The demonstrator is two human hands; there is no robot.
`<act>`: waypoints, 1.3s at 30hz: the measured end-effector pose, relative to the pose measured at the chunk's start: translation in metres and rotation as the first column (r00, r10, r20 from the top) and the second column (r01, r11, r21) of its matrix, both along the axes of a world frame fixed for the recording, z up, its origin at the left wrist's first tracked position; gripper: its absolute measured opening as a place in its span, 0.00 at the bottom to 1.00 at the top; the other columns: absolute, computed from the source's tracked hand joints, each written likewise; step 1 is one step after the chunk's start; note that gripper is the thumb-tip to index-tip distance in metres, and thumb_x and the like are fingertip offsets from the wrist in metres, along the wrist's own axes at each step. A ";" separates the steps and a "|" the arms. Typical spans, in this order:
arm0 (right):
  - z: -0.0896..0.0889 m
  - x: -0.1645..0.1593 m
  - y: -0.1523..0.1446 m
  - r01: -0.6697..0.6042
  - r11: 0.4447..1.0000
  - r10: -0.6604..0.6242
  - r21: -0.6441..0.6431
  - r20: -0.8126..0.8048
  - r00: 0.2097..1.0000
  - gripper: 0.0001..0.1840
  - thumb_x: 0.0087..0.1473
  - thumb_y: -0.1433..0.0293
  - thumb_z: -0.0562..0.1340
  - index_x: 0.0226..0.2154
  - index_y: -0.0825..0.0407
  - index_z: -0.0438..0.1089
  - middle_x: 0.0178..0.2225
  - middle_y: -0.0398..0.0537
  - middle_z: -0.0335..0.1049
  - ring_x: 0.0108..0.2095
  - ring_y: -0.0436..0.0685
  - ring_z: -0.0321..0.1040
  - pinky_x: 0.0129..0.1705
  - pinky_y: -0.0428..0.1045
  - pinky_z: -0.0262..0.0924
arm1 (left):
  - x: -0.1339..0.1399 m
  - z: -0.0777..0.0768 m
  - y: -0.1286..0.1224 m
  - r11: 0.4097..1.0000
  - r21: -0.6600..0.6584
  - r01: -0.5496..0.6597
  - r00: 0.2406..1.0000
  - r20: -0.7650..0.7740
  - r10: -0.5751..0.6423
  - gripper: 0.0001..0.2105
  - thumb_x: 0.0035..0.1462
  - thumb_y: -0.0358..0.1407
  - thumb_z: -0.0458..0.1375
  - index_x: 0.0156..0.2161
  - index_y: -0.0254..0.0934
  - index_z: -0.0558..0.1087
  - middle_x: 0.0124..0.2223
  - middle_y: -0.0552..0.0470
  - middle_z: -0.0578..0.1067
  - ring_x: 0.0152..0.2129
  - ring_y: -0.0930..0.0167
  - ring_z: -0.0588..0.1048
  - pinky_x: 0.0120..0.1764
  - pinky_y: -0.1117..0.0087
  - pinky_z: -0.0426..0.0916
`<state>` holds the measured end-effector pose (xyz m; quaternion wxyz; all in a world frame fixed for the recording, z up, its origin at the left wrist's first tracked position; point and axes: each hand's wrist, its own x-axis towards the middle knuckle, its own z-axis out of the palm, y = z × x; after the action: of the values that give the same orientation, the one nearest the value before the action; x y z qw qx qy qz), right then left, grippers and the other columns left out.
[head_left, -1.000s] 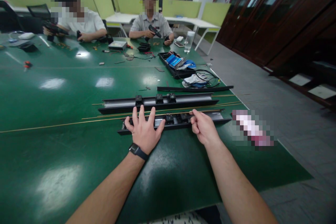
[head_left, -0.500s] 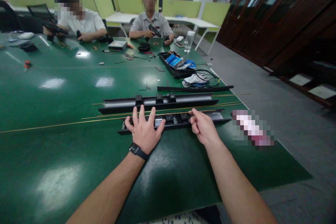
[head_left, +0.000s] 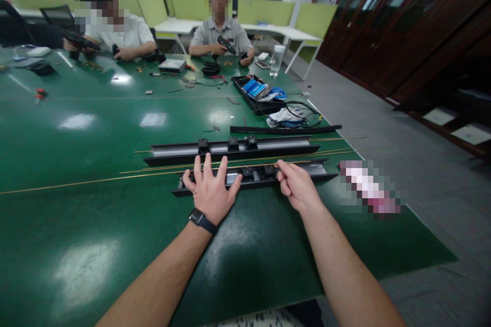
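Observation:
My left hand (head_left: pixel 209 191), with a dark watch on its wrist, lies with fingers spread over the left part of a black channel rail (head_left: pixel 255 185). Thin brass-coloured rods run crosswise there; one long rod (head_left: pixel 76 184) passes under the fingers and reaches far left. At the rail's right part, my right hand (head_left: pixel 297 184) is closed, thumb and index finger pinched at a thin rod along the rail's far edge. Small black blocks (head_left: pixel 248 173) sit inside this rail. Just beyond lies a second black rail (head_left: pixel 230 157) with black blocks in its pale channel.
A black strip (head_left: pixel 286 129) lies behind the rails. Farther back are gloves (head_left: pixel 287 116) and a black tray (head_left: pixel 249 99) with blue items. Two people sit across the green table (head_left: pixel 134 245), holding drill-like tools. A clear bottle (head_left: pixel 276 61) stands near the right edge.
The right index finger has drawn in slightly, closing onto the thin rod. My left hand and both rails stay where they were.

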<state>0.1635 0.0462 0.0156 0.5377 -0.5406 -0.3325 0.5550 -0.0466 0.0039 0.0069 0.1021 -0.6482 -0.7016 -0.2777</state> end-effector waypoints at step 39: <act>-0.001 0.000 0.001 0.018 1.000 -0.018 -0.001 -0.025 1.000 0.17 0.53 0.58 0.69 0.31 0.55 0.70 0.17 0.40 0.65 0.07 0.41 0.48 0.08 0.40 0.35 | 0.000 0.002 -0.001 1.000 -0.010 0.009 1.000 0.000 -0.009 0.28 0.61 0.54 0.54 0.61 0.45 0.69 0.68 0.37 0.61 0.67 0.47 0.52 0.61 0.38 0.43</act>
<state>0.1633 0.0471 0.0149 0.5465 -0.5368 -0.3208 0.5570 -0.0465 0.0033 0.0086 0.0978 -0.6519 -0.7001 -0.2746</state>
